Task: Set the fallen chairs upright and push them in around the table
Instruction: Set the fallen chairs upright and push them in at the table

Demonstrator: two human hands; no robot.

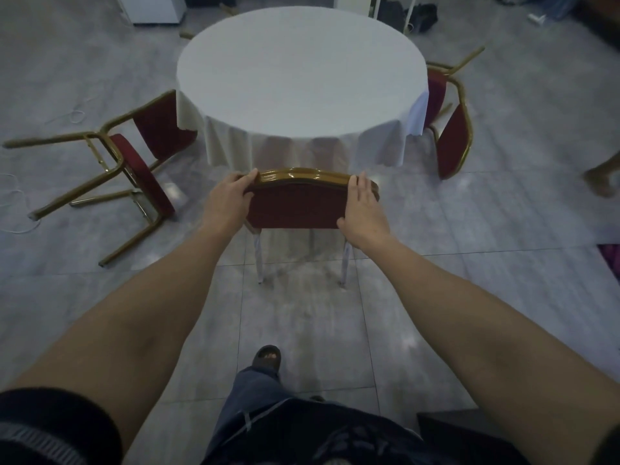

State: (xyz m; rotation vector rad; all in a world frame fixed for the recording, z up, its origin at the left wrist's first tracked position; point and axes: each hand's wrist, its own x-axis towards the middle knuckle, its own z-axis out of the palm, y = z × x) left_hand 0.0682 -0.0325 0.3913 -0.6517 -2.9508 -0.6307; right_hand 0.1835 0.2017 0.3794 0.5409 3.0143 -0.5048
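A round table (302, 72) with a white cloth stands ahead of me. A red-padded chair with a gold frame (295, 206) stands upright at its near side, seat under the cloth. My left hand (228, 199) grips the left top corner of its backrest. My right hand (364, 209) rests on the right top corner, fingers over the frame. A second red chair (141, 162) lies on its side left of the table, legs pointing left. A third red chair (451, 129) lies tipped at the table's right side.
Gold chair legs (186, 33) show behind the table at far left. A white cabinet (154, 8) and dark bags (422, 15) are at the back. A white cable (20, 226) lies on the floor at left. Another person's foot (600, 182) is at the right edge.
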